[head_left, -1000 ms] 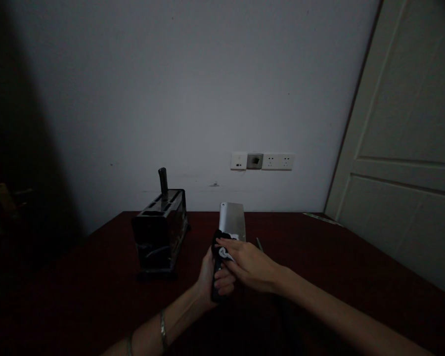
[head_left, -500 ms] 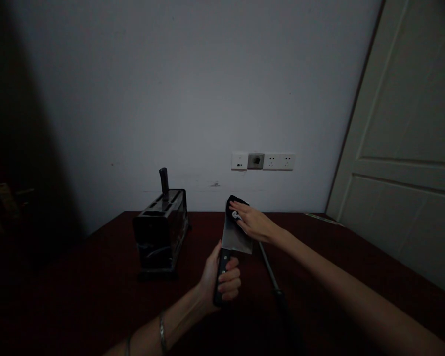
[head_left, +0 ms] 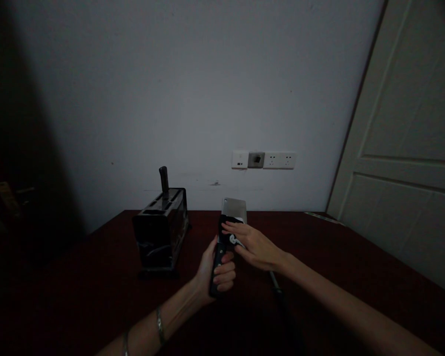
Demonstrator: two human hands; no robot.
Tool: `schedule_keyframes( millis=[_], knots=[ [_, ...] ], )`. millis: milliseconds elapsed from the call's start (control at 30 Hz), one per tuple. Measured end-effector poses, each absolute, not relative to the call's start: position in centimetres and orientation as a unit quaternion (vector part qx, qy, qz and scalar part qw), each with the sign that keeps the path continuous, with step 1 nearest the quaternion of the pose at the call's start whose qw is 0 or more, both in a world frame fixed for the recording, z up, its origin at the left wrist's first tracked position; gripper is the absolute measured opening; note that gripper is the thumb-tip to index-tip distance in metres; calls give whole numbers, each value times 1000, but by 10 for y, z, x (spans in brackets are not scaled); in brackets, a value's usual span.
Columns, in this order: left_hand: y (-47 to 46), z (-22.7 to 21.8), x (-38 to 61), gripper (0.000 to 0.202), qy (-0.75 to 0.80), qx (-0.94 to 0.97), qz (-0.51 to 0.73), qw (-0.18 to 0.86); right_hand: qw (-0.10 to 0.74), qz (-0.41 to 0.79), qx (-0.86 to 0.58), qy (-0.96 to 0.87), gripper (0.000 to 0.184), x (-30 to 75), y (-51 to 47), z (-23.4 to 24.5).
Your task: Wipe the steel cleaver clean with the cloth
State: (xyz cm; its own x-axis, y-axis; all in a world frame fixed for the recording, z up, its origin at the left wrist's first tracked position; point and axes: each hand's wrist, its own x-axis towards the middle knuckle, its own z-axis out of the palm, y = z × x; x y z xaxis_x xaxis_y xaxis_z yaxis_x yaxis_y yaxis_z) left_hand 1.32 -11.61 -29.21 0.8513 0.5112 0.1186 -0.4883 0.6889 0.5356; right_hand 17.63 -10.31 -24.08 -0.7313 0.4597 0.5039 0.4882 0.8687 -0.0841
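My left hand (head_left: 214,272) is closed around the black riveted handle of a cleaver (head_left: 234,207), whose broad metal blade points up and away from me. My right hand (head_left: 254,244) lies over the lower blade near the handle, its fingers extended and thumb apart, holding a black cloth (head_left: 228,225) with a white mark against the metal. The cloth and fingers cover the lower blade; its far end shows bare. Under my right wrist, a thin metal rod with a dark handle (head_left: 274,281) lies on the table, partly hidden.
On the left of the dark red table (head_left: 107,267) stands a black knife block (head_left: 159,242) with slots on top. One knife handle (head_left: 163,179) sticks up from it. Behind are a wall with sockets (head_left: 278,160) and, at right, a pale panelled door (head_left: 400,148).
My right hand has slid the black cloth down the blade from its far end toward the handle, exposing the tip. The cleaver has shifted slightly toward the left and tilted.
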Motion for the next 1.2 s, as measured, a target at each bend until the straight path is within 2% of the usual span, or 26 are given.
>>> schedule_keyframes(
  millis=[333, 800, 1200],
  knots=[
    [-115, -292, 13, 57, 27, 288, 275, 917, 243, -40, -234, -941, 49, 185, -114, -246],
    [-121, -292, 17, 56, -5, 281, 252, 926, 244, -148, -361, -888, 44, 216, -28, -223],
    [-116, -292, 13, 59, -6, 274, 278, 921, 226, -120, -308, -917, 44, 205, -94, -240]
  ],
)
